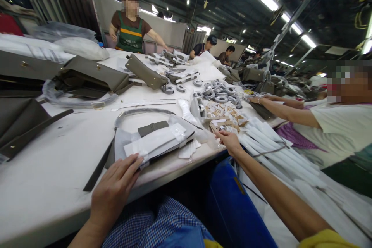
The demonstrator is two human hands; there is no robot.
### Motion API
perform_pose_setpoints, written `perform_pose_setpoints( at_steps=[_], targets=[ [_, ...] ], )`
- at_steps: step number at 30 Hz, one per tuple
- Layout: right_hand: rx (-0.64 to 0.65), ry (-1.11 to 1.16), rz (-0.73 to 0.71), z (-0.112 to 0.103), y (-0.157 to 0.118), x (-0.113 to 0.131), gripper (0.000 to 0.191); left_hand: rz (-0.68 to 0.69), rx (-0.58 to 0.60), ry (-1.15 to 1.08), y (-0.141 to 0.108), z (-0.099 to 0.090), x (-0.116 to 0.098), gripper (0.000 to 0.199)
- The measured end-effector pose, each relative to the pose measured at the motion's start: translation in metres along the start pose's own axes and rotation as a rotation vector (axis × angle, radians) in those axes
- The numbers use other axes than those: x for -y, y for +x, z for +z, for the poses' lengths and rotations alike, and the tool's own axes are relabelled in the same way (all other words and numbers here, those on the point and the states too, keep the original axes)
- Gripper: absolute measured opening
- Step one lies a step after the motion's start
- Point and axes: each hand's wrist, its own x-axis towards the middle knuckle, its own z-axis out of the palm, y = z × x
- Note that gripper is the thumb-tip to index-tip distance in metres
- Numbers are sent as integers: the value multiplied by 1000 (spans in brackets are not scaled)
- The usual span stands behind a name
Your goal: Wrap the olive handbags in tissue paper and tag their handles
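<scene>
Lying over the near left corner of a wrapped bag (155, 141), the person's left hand (116, 186) is the one touching it, fingers side by side and gently bent, thumb out of sight, so whether it grips the edge cannot be told. A blue bin (238, 205) stands below the table's edge, under the reach of the other arm. The bag lies flat near the front edge of the white table (66, 166), its long axis slanting away from the left fingertips toward the far right, its plastic-covered handle (145, 111) arching out on the far side. Beyond the bag's right end, and apart from it, the right hand (228, 141) reaches forward with thumb and forefinger brought close together at the near edge of a heap of card pieces (225, 114); whether a piece is caught between them is too small to tell. So the left hand is nearer the bag, the right nearer the heap, and the bag's long axis points roughly toward that heap. Long white strips (276, 147) lie to the right, grey rolls (221, 91) sit behind the cards, and a co-worker in a green apron (130, 37) stands across the table.
</scene>
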Motion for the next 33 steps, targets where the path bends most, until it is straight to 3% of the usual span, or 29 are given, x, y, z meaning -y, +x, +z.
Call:
perform_pose_setpoints(
  at_steps=[3, 5, 9, 14, 19, 24, 28, 30, 33],
  targets=[
    [33, -168, -153, -17, -15, 12, 29, 6, 44, -24, 0, 0, 2, 43],
    [135, -372, -420, -26, -29, 26, 21, 3, 73, -55, 1, -1, 3, 42],
    [482, -723, -1024, -25, -61, 66, 23, -35, 101, -95, 2, -3, 3, 39],
    [825, -814, -1405, 19, -92, 115, 19, -127, 155, -113, 1, -4, 1, 38],
    [982, -823, -1633, 90, -103, 140, 30, -191, 174, -172, 5, -6, 2, 37],
    [1053, -830, -1725, 143, -96, 144, 31, -222, 179, -221, 9, -8, 4, 35],
    [1121, -794, -1687, 160, -94, 143, 29, -245, 186, -240, 8, -6, 4, 36],
    [1198, -691, -1582, 161, -96, 145, 26, -251, 174, -256, 7, -5, 4, 35],
    [1363, -415, -1218, 157, -102, 149, 21, -262, 161, -276, 6, -5, 3, 34]
  ],
)
